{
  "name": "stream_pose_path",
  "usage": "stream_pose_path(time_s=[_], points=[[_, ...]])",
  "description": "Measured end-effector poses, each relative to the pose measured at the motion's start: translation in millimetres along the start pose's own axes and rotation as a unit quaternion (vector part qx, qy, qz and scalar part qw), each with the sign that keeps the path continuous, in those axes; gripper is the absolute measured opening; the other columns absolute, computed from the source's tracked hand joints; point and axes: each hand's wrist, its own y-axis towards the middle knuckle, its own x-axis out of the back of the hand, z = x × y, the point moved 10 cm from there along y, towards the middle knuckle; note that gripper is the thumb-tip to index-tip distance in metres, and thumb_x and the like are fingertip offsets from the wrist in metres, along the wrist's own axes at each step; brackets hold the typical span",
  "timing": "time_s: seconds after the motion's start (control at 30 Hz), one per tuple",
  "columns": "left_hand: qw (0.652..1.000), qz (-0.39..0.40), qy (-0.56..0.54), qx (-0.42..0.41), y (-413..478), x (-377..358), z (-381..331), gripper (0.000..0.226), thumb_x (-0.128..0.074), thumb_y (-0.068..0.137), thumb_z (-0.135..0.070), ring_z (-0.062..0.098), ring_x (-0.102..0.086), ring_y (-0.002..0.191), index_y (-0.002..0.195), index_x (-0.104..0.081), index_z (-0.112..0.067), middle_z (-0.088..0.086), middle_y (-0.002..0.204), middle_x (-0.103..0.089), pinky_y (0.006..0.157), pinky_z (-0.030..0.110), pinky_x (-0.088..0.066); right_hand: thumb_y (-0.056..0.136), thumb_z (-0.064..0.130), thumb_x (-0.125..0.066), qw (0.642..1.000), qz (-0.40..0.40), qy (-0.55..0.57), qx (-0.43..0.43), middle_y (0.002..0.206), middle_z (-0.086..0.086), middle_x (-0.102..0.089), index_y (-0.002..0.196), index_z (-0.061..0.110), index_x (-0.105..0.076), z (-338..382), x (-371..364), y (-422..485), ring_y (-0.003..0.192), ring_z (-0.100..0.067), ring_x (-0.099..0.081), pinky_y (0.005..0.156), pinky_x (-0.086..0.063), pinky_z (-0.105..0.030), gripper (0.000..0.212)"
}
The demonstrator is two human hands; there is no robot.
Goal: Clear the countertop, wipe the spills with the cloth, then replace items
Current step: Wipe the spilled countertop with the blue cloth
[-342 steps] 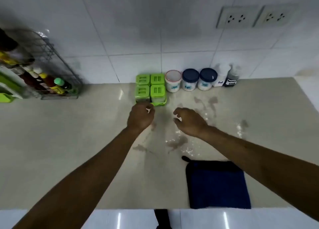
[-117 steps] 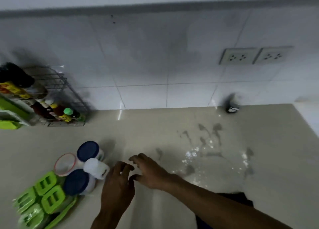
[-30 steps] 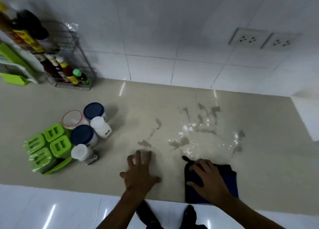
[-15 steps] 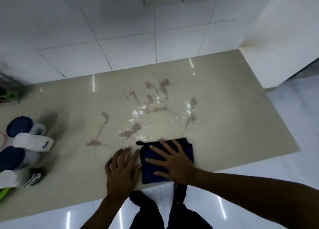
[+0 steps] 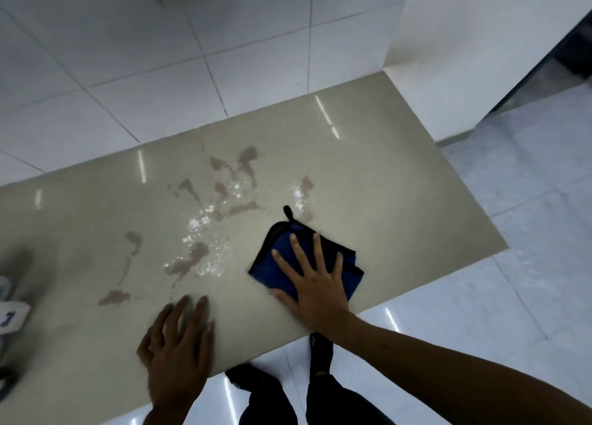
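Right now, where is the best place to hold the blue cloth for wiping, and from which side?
Probably from above, palm flat on the middle of the blue cloth. It lies folded and flat on the countertop, so no edge stands up to pinch except the small loop at its far corner. The right hand already rests there, fingers spread; the spills lie to its left.

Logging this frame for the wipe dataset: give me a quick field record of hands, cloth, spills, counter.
right hand: flat, fingers spread, pressing on the cloth
left hand: flat on the counter, holding nothing, blurred
cloth: dark blue, folded, near the front edge, loop at its far corner
spills: brownish patches with white specks, left of and behind the cloth, not wiped
counter: beige, glossy
containers: white, at the far left edge, mostly cut off
stage: items cleared, wiping about to start
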Motion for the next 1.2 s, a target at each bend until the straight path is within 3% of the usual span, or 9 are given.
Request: stream_pose_path(time_s=[0.13, 0.3, 0.4, 0.53, 0.7, 0.83, 1.0, 1.1, 1.2], points=[[0.999, -0.033, -0.001, 0.001, -1, 7, -6, 0.057, -0.045, 0.104, -0.057, 0.010, -0.034, 0.161, 0.161, -0.041, -0.052, -0.019, 0.173, -0.036, 0.114, 0.044, -0.036, 0.101, 0.079, -0.030, 0.998, 0.010, 0.029, 0.060, 0.181, -0.002, -0.002, 0.171, 0.040, -0.010, 34, -15, -12, 0.161, -0.054, -0.012, 0.107, -0.031, -0.076, 0.082], [0.999, -0.033, -0.005, -0.013, 8, 14, -25, 0.056, -0.041, 0.106, -0.056, 0.026, -0.047, 0.153, 0.161, -0.043, -0.048, -0.010, 0.168, -0.046, 0.111, 0.051, -0.038, 0.102, 0.075, -0.032, 0.995, -0.002, 0.029, 0.096, 0.181, 0.005, -0.007, 0.170, 0.043, -0.011, 14, 3, 19, 0.163, -0.047, -0.015, 0.112, -0.027, -0.073, 0.078], [1.000, 0.004, 0.004, -0.013, 22, 11, -42, 0.059, -0.041, 0.103, -0.056, 0.029, -0.043, 0.155, 0.162, -0.044, -0.046, -0.007, 0.169, -0.044, 0.114, 0.054, -0.034, 0.099, 0.082, -0.029, 0.999, -0.010, 0.000, 0.042, 0.180, 0.006, -0.015, 0.169, 0.044, -0.015, -31, 27, 71, 0.164, -0.045, -0.012, 0.119, -0.021, -0.074, 0.080], [1.000, 0.025, 0.004, 0.004, 40, 1, -52, 0.060, -0.037, 0.104, -0.059, 0.028, -0.037, 0.159, 0.163, -0.038, -0.050, -0.009, 0.171, -0.039, 0.117, 0.056, -0.030, 0.093, 0.091, -0.021, 0.998, 0.013, -0.019, -0.058, 0.179, 0.004, -0.017, 0.169, 0.043, -0.014, -121, 52, 117, 0.160, -0.050, -0.020, 0.114, -0.031, -0.076, 0.090], [1.000, -0.001, 0.003, 0.008, 45, -9, -51, 0.059, -0.031, 0.108, -0.064, 0.024, -0.031, 0.161, 0.166, -0.028, -0.053, -0.014, 0.173, -0.033, 0.121, 0.053, -0.026, 0.095, 0.088, -0.026, 0.989, -0.029, -0.084, -0.120, 0.176, 0.000, -0.026, 0.171, 0.037, -0.013, -180, 62, 47, 0.145, -0.049, -0.038, 0.100, -0.048, -0.060, 0.092], [0.999, -0.029, -0.009, 0.045, 53, -6, -64, 0.056, -0.034, 0.109, -0.062, 0.026, -0.031, 0.161, 0.164, -0.032, -0.052, -0.014, 0.174, -0.034, 0.122, 0.055, -0.024, 0.094, 0.087, -0.029, 0.989, -0.015, -0.048, -0.137, 0.179, 0.003, -0.015, 0.171, 0.038, -0.010, -116, 28, -14, 0.147, -0.050, -0.035, 0.098, -0.040, -0.058, 0.093], [0.998, -0.036, -0.023, 0.055, 54, -4, -59, 0.056, -0.035, 0.109, -0.055, 0.023, -0.029, 0.163, 0.165, -0.030, -0.051, -0.015, 0.176, -0.029, 0.123, 0.055, -0.027, 0.100, 0.073, -0.039, 0.998, -0.012, -0.015, 0.054, 0.181, 0.001, -0.008, 0.171, 0.037, -0.013, 43, -19, -18, 0.158, -0.050, -0.022, 0.105, -0.032, -0.062, 0.084], [0.995, -0.037, -0.044, 0.078, 55, -5, -51, 0.056, -0.035, 0.109, -0.052, 0.020, -0.030, 0.163, 0.164, -0.032, -0.050, -0.016, 0.175, -0.030, 0.123, 0.051, -0.028, 0.099, 0.068, -0.043, 0.994, -0.002, -0.032, 0.108, 0.179, 0.000, -0.017, 0.170, 0.037, -0.019, 66, -15, 37, 0.159, -0.049, -0.021, 0.110, -0.029, -0.068, 0.081], [0.994, -0.044, -0.048, 0.089, 54, -5, -47, 0.054, -0.036, 0.109, -0.055, 0.018, -0.029, 0.163, 0.163, -0.034, -0.050, -0.017, 0.175, -0.029, 0.123, 0.048, -0.026, 0.101, 0.072, -0.036, 0.994, 0.007, -0.066, 0.085, 0.178, 0.000, -0.022, 0.169, 0.038, -0.021, 36, -3, 103, 0.159, -0.047, -0.023, 0.113, -0.026, -0.075, 0.077]])
